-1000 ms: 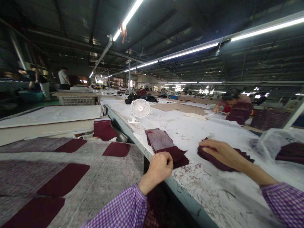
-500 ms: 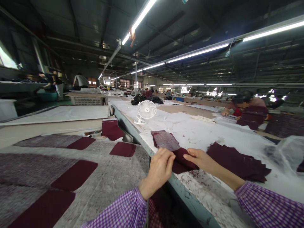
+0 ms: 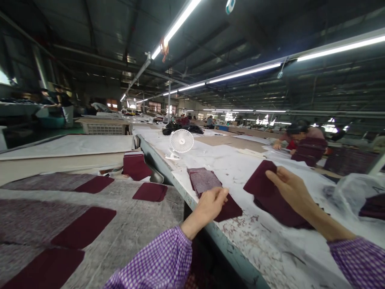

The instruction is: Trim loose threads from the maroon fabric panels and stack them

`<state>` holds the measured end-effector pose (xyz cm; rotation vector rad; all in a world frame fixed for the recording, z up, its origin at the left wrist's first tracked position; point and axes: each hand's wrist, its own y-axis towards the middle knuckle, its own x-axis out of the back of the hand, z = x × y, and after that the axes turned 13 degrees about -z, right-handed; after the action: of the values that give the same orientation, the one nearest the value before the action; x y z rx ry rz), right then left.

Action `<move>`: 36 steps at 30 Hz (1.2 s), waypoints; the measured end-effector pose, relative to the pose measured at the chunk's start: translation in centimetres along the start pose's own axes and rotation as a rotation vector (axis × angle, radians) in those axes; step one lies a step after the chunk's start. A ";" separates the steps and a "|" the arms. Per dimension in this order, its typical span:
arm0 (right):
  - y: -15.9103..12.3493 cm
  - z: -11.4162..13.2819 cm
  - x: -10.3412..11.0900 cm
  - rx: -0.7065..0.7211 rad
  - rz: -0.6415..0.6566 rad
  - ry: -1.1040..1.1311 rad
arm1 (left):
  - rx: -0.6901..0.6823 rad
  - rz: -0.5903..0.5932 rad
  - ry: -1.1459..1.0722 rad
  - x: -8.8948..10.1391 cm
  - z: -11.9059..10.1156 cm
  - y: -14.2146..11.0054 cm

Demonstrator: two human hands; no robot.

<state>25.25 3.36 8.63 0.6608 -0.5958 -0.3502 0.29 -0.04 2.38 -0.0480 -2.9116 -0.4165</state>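
Observation:
My right hand [image 3: 291,190] pinches a maroon fabric piece [image 3: 259,176] between thumb and fingers, lifted at a tilt. Under it lies a fanned pile of maroon fabric pieces [image 3: 278,210], partly covered by the hand. My left hand [image 3: 209,204] is closed, thumb against fingertips, over a smaller stack by the table edge. That stack shows a greyish speckled fabric piece [image 3: 206,180] on its far part and maroon fabric [image 3: 232,209] on its near part. Whether the left fingers grip a layer is hidden.
A white clip fan [image 3: 181,141] stands on the white-covered table [image 3: 222,156]. Left, a lower surface bears grey cloth [image 3: 126,224] with maroon pieces [image 3: 86,226]. A clear plastic bag [image 3: 351,192] lies at right. Across the table a person [image 3: 309,144] bends over maroon fabric.
My right hand went from the fanned pile to the left stack, then back, and now holds a piece raised over the pile. My left hand stays at the stack.

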 end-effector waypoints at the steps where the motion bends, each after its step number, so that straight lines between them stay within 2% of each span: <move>1: -1.3 1.5 0.0 0.128 0.091 -0.081 | 0.152 0.040 -0.238 -0.1 -0.4 -0.1; 3: -3.6 4.1 -0.1 0.346 0.502 -0.116 | 0.406 0.140 -0.604 -0.4 -0.8 -0.4; 4: -4.3 4.9 -0.1 0.394 0.653 -0.106 | 0.478 0.155 -0.696 -0.4 -0.8 -0.7; 5: -4.8 5.3 -0.1 0.412 0.731 -0.092 | 0.513 0.134 -0.729 -0.5 -0.7 -1.1; 7: -5.0 4.6 -0.2 0.356 0.664 -0.096 | 0.520 0.027 -0.696 -0.7 -0.4 -1.8; 9: -4.8 2.6 -0.6 0.209 0.560 -0.098 | 0.491 -0.045 -0.646 -0.9 0.0 -2.3; 12: -4.9 -0.5 -1.8 -0.124 0.637 0.016 | 0.435 -0.043 -0.610 -1.2 0.3 -2.7; 15: -5.4 -1.2 -2.4 -0.349 0.682 0.168 | 0.361 -0.015 -0.537 -0.8 0.4 -2.5; 20: -4.6 1.1 -0.7 -0.487 0.763 0.375 | 0.139 -0.090 -0.224 0.5 -0.1 -0.5; 22: -4.2 1.4 -0.2 -0.499 0.777 0.369 | 0.007 -0.020 -0.067 0.2 -0.4 0.5; 24: -4.2 0.9 -0.3 -0.503 0.772 0.343 | -0.082 0.094 0.076 -0.9 -0.6 1.3; 27: -4.4 -1.0 -1.2 -0.412 0.739 0.237 | -0.120 0.133 0.297 -3.5 -0.6 2.1; 30: -4.4 -2.9 -1.6 -0.152 0.649 -0.011 | -0.209 0.069 0.544 -5.7 0.1 2.4; 33: -3.8 -4.1 -1.2 0.093 0.582 -0.222 | -0.354 0.083 0.697 -6.8 0.8 2.3; 36: -3.2 -4.6 -0.7 0.264 0.542 -0.282 | -0.483 0.117 0.784 -6.8 1.1 1.9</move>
<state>27.17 3.46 3.32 0.6770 -1.0719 0.1497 6.87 2.04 0.49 -0.0987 -1.9870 -0.8734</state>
